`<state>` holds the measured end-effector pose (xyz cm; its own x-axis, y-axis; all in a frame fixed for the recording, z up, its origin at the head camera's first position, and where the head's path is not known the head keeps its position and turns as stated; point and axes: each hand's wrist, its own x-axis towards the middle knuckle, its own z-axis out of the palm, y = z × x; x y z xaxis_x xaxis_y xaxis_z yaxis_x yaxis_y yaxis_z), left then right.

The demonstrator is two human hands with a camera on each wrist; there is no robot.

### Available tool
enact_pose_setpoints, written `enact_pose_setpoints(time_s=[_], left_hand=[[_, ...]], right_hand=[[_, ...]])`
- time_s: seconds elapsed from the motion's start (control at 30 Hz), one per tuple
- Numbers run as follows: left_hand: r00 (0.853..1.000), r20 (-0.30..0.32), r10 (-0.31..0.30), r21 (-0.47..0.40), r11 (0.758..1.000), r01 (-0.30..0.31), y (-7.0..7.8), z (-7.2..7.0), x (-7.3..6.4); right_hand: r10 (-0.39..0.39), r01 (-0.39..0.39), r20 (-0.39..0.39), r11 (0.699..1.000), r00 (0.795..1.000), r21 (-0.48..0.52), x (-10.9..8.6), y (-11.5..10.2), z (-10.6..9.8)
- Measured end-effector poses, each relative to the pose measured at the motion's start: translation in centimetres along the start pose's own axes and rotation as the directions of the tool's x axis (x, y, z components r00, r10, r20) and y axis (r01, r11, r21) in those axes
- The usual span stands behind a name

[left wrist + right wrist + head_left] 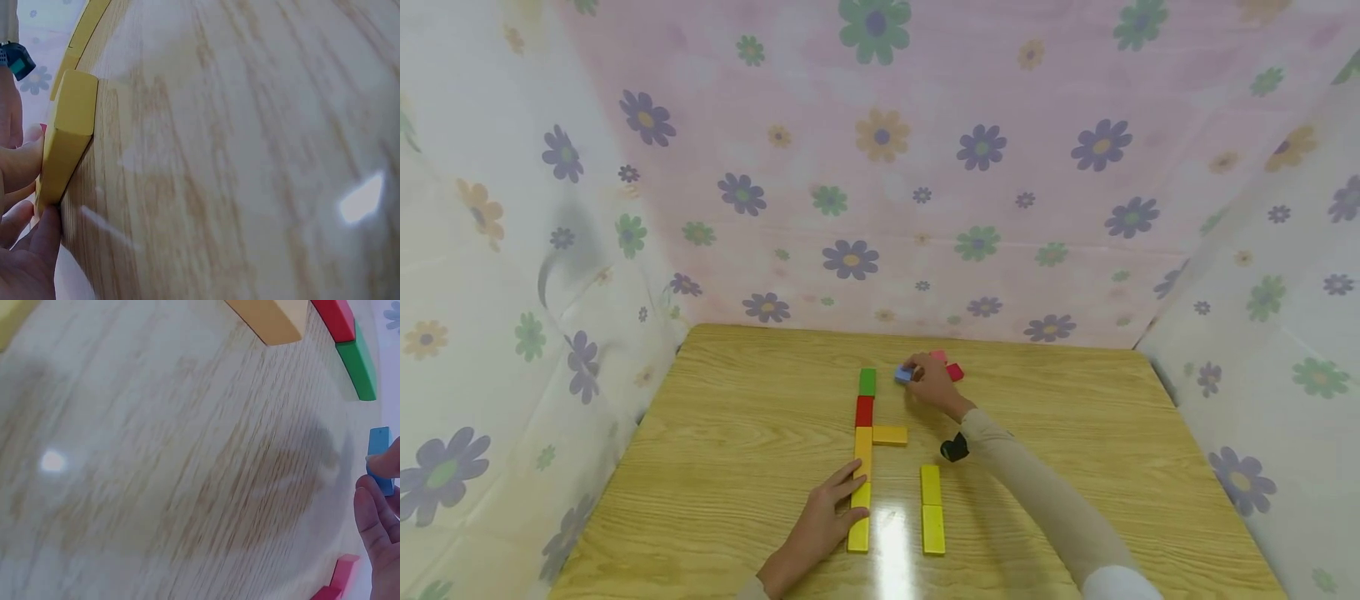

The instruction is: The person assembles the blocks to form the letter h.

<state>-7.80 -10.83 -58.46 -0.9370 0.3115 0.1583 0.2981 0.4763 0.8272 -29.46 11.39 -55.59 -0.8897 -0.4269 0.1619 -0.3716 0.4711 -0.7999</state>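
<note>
My right hand (934,383) pinches a blue block (903,375) near the far end of the table; in the right wrist view the thumb and fingers hold the blue block (379,459). My left hand (820,518) rests along a straight row of blocks, its thumb and fingers on either side of the near yellow block (859,537). That row runs away from me: yellow, an orange block (863,442), a red block (865,412) and a green block (868,382) at the far end. Another orange block (890,436) sticks out rightward from the row.
Two yellow blocks (932,508) lie end to end, right of the row. A pink block (938,356) and a dark red block (955,372) lie beyond my right hand. Black wrist gear (955,448) sits by the right sleeve. Flowered cloth (880,208) surrounds the wooden table (737,400).
</note>
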Motion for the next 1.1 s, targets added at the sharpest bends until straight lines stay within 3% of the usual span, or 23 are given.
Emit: enact_pose_setpoints(time_s=[0.1,0.4,0.93,1.1], left_hand=[[1.000,-0.001,-0.009,0.002,1.000,0.009,-0.1,0.0,-0.1],[1.000,0.000,-0.016,-0.003,1.000,0.016,-0.2,0.1,-0.1],[1.000,0.008,-0.018,-0.013,1.000,0.018,0.1,0.0,-0.1],[1.000,0.010,-0.022,-0.011,1.000,0.022,0.3,-0.1,-0.1]], right_hand=[[-0.017,0.017,-0.007,1.000,1.000,0.003,-0.4,0.0,-0.2],[-0.166,0.165,-0.021,0.986,0.986,-0.032,-1.5,0.4,-1.0],[-0.109,0.110,0.031,0.994,0.994,-0.012,-3.6,-0.3,-2.0],[-0.133,0.133,0.046,0.991,0.990,0.001,-4.2,-0.6,-2.0]])
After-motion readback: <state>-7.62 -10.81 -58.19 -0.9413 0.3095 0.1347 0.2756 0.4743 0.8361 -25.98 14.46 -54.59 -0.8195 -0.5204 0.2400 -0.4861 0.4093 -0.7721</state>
